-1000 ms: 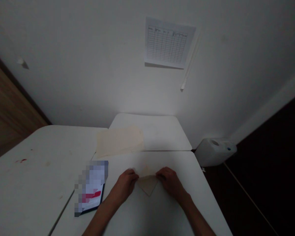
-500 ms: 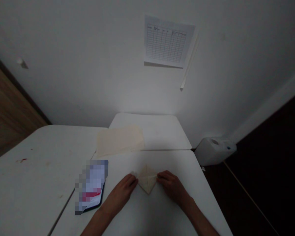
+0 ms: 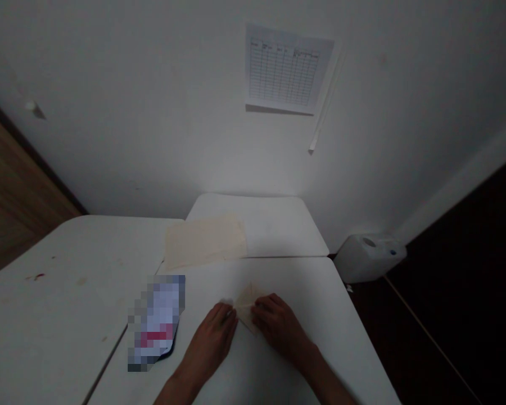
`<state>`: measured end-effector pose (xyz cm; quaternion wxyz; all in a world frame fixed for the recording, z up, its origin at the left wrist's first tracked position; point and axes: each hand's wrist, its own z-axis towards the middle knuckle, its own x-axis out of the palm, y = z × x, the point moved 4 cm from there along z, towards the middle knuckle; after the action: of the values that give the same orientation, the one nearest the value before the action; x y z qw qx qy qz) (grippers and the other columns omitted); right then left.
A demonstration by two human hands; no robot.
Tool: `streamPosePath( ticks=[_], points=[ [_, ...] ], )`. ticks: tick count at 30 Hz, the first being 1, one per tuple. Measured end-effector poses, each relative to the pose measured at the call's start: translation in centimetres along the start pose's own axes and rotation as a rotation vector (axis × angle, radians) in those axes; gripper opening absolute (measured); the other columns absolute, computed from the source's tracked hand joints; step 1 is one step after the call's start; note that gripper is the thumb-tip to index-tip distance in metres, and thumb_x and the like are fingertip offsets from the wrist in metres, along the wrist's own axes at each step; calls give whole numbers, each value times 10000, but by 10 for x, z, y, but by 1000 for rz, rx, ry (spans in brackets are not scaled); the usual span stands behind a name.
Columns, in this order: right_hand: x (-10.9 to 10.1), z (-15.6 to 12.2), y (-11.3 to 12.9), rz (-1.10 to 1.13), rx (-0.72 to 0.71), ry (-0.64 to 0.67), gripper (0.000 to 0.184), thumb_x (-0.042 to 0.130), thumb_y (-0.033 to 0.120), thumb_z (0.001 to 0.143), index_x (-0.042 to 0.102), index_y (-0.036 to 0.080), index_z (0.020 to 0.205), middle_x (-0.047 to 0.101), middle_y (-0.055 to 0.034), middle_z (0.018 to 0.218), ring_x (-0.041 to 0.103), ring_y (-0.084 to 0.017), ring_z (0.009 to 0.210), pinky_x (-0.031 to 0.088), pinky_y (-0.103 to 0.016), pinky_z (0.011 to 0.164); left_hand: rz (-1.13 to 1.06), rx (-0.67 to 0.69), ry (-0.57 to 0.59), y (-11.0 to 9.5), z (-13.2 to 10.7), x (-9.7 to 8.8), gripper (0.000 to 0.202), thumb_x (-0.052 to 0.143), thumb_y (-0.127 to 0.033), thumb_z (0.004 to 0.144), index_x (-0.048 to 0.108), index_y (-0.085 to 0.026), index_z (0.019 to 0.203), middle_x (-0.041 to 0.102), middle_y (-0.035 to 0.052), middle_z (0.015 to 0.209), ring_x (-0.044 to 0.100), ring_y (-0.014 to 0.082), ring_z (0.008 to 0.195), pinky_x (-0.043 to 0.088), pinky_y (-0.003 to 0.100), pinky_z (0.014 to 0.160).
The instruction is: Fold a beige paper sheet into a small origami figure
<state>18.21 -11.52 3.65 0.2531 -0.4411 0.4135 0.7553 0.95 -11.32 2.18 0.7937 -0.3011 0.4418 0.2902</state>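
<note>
A small folded piece of beige paper [image 3: 245, 304] lies on the white table [image 3: 278, 281] between my hands, tilted and partly covered. My right hand [image 3: 279, 329] rests over its right side, hiding that half. Against its left edge sit the fingertips of my left hand [image 3: 211, 337], though the blur there hides whether they pinch it. To the left of that hand lies a pixelated, dark-edged flat object [image 3: 155, 323], perhaps a notebook or tablet.
A larger beige paper sheet [image 3: 204, 242] lies across the join with the far white table. Another white table, marked with a small red stain [image 3: 37, 277], stands to the left. A white plastic canister [image 3: 369, 257] sits on the dark floor at right. A printed grid sheet [image 3: 284, 68] hangs on the wall.
My right hand has slid left, over the paper, which was a flat diamond and now looks narrower and tilted. My left hand has stayed near the paper's left edge.
</note>
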Motion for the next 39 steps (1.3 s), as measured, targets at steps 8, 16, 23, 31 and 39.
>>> streamPosePath(
  ticks=[8, 16, 23, 31, 39],
  points=[
    [7, -2, -4, -8, 4, -16, 274, 564, 146, 900, 586, 213, 1165, 609, -65, 1119, 523, -215, 1038, 441, -364, 945, 170, 148, -104, -17, -21, 20, 311, 377, -96, 902, 651, -186, 1020, 696, 69, 1047, 646, 220, 947, 532, 403, 880],
    [1, -4, -1, 48, 41, -9, 284, 547, 107, 887, 579, 205, 1152, 591, -64, 1127, 512, -210, 1042, 437, -356, 958, 181, 122, -74, -24, -9, 23, 273, 456, -194, 907, 650, -151, 1094, 657, 98, 1205, 594, 259, 1134, 538, 390, 918],
    [-2, -3, -5, 92, 14, 27, 235, 537, 114, 887, 608, 198, 1095, 594, -69, 1080, 516, -211, 1024, 449, -348, 926, 170, 100, 45, -22, -6, 25, 279, 494, -138, 861, 655, -190, 1084, 649, 80, 1225, 608, 294, 1105, 543, 464, 887],
    [-8, -2, -1, 83, 28, 49, 223, 537, 119, 891, 614, 199, 1085, 591, -62, 1071, 508, -196, 1025, 435, -329, 929, 176, 103, 80, -23, -6, 24, 303, 501, -119, 842, 653, -188, 1094, 640, 99, 1239, 607, 292, 1113, 523, 462, 906],
    [-3, -2, -1, 31, 34, 55, 277, 539, 129, 883, 595, 217, 1139, 582, -70, 1108, 506, -210, 1034, 425, -364, 942, 319, 158, 22, -30, -20, 32, 417, 401, -30, 804, 625, -140, 1139, 642, 120, 1231, 615, 277, 1114, 517, 421, 886]
  ],
)
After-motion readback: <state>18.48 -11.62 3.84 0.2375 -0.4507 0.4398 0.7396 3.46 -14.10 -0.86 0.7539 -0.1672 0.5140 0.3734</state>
